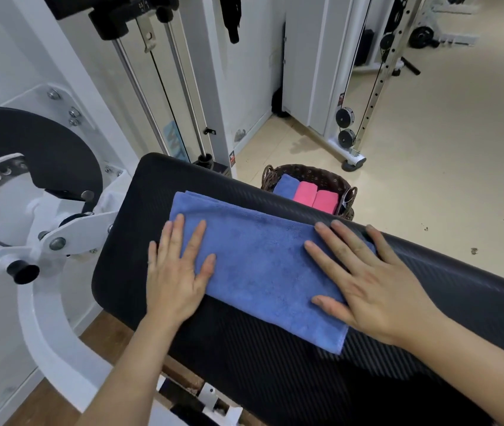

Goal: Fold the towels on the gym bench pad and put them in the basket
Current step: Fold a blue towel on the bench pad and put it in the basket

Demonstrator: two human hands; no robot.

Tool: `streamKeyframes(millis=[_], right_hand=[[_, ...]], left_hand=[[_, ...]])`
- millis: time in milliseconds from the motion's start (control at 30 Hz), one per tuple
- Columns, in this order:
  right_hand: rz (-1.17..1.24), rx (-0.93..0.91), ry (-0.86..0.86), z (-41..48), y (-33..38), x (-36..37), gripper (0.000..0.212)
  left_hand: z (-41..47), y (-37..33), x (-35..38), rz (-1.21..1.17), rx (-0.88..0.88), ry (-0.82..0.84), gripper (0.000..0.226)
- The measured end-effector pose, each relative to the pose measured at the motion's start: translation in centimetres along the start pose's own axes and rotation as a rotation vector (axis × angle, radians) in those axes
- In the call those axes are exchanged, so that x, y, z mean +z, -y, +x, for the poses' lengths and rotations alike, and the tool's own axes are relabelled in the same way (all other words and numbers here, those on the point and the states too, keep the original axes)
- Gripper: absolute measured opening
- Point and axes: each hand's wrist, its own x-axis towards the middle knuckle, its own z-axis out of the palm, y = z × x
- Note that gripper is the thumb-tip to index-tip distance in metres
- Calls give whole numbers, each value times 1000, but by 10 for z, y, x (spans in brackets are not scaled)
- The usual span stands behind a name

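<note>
The left hand (177, 272) and right hand (373, 287) lie flat, palms down and fingers spread. Each presses one end of the folded blue towel (260, 265), which lies across the middle of the black bench pad (275, 379). A small red label (232, 158) on the machine frame is too blurred to read. Beyond the pad, a wicker basket (306, 172) holds one blue and two pink folded towels; the pad hides its near side.
</note>
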Motion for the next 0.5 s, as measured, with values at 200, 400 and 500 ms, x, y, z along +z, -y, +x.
streamKeyframes(millis=[200,400,500], right_hand=[[-25,62,-92,-1,17,-12,70],[45,-161,-105,5,75,6,73],[42,-165,-37,2,70,19,76]], left_hand=[[0,4,-13,-35,-75,64,67],[-41,-59,-15,-214,247,-150,54],[-73,-81,0,-260,288,24,72]])
